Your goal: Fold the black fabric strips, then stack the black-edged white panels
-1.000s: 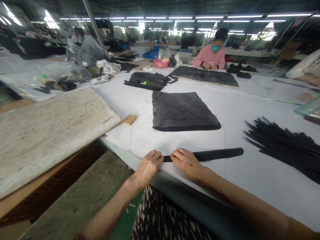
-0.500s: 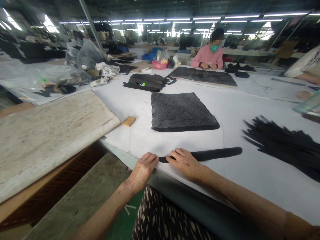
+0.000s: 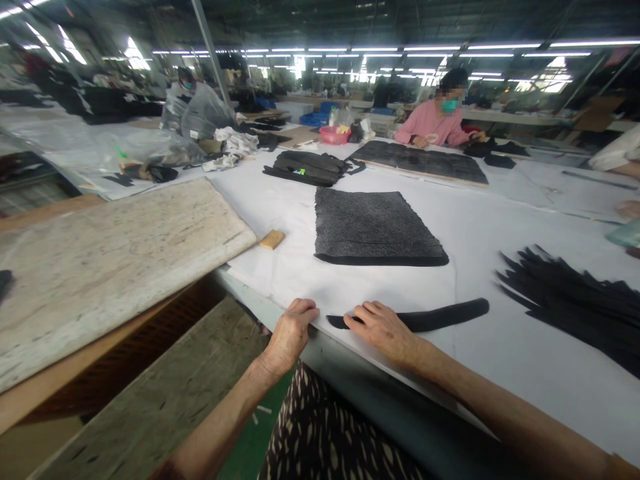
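Observation:
A long black fabric strip (image 3: 445, 316) lies on the white tabletop near its front edge, its right part curving slightly away from me. My right hand (image 3: 383, 330) is over the strip near its left end, thumb and bent fingers closed on it. Just left of that end, my left hand (image 3: 293, 330) rests at the table edge with its fingers curled together, apart from the strip. Beyond the hands lies a neat stack of black-grey strips (image 3: 380, 230) with ragged sides. A fanned pile of black strips (image 3: 575, 300) sits to the right.
A stained pale board (image 3: 125, 267) slopes at the left, with a small yellow-brown block (image 3: 272, 239) by its corner. Farther back are a black fabric bundle (image 3: 307, 167), a pink basket (image 3: 335, 135) and a dark panel (image 3: 420, 160). A co-worker in pink (image 3: 433, 123) sits behind it.
My left hand has come away from the strip's left end, leaving a gap. The strip's right part now bends more. The view has turned slightly left; the co-worker's hands have spread apart.

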The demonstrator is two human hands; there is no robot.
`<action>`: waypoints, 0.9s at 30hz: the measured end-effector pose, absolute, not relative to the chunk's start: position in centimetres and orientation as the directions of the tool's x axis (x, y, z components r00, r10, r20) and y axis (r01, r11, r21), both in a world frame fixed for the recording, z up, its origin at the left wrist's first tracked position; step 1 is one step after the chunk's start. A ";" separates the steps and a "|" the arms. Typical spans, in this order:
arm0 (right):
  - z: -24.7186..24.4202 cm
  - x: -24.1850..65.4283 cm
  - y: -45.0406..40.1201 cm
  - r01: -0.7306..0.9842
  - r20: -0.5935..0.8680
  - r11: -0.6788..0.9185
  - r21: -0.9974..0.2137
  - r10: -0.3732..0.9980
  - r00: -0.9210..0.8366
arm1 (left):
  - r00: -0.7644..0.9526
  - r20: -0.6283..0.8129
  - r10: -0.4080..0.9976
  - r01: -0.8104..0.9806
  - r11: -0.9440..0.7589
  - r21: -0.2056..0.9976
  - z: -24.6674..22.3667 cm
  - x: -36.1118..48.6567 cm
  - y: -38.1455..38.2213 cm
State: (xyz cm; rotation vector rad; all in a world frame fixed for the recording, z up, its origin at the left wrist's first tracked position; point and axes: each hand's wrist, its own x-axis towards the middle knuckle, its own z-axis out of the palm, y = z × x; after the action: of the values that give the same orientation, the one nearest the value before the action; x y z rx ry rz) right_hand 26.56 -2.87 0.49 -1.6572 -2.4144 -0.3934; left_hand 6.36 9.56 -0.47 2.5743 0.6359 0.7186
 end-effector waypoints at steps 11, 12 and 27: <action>0.1 23.3 -0.2 0.882 0.325 0.443 0.163 0.819 -0.472 | 0.339 0.003 0.941 0.327 -0.121 0.937 -0.4 4.5 6.1; 0.1 23.3 -0.2 0.880 0.324 0.443 0.169 0.819 -0.474 | 0.360 -0.039 0.932 0.318 -0.083 0.944 -0.6 4.7 6.1; 0.2 25.8 -1.2 0.838 0.318 0.521 0.164 0.776 -0.545 | 0.306 -0.195 0.932 0.142 0.158 0.977 -2.2 4.2 6.9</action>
State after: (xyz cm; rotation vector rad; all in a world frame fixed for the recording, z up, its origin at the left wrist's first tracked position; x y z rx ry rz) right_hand 25.83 -1.23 0.25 -1.3743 -2.5557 -0.4432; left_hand 4.16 6.86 -2.15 1.2933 1.1278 0.7834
